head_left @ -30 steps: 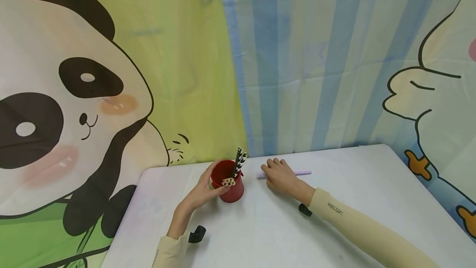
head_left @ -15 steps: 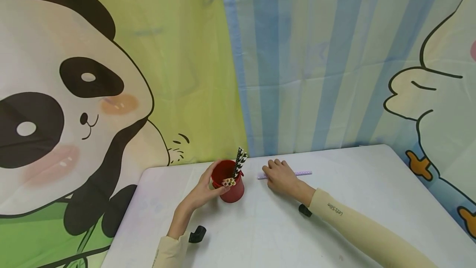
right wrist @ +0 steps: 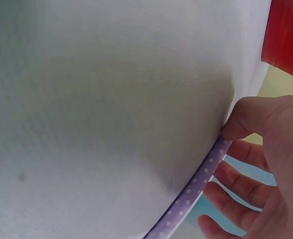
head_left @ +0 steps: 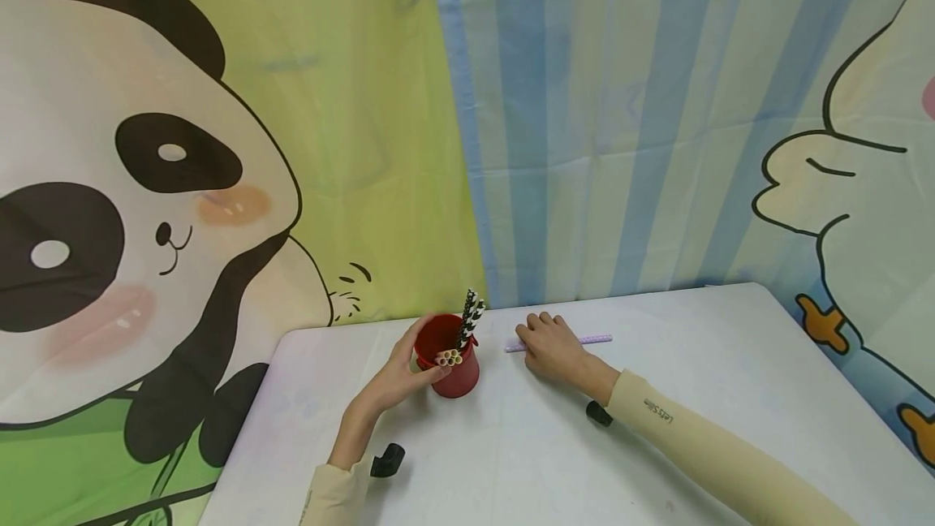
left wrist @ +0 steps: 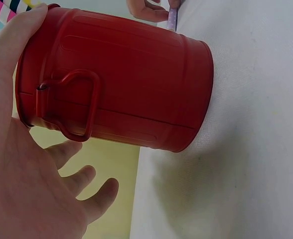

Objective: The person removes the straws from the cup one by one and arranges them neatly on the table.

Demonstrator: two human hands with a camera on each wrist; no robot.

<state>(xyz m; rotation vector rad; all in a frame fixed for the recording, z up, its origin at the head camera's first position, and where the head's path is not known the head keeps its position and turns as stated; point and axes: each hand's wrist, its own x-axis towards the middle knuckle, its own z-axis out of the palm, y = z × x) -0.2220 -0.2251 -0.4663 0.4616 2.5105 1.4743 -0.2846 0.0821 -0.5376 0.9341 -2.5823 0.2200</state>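
Observation:
A small red metal bucket (head_left: 458,381) with a wire side handle stands upright on the white table. My left hand (head_left: 398,380) holds it by the rim, thumb on the near side and index finger round the far side; the other fingers spread out below in the left wrist view. Black-and-white paper straws (head_left: 471,319) and several pale-ended straws (head_left: 449,357) lean inside the bucket. To its right, my right hand (head_left: 555,350) pinches a purple straw with white dots (right wrist: 191,191) between thumb and index finger. That straw lies along the tabletop, its middle partly hidden by the hand.
The white table (head_left: 701,347) reaches back to a hanging cloth (head_left: 584,144) with a panda and stripes. Black wrist-camera mounts (head_left: 388,459) sit by both wrists, close above the tabletop.

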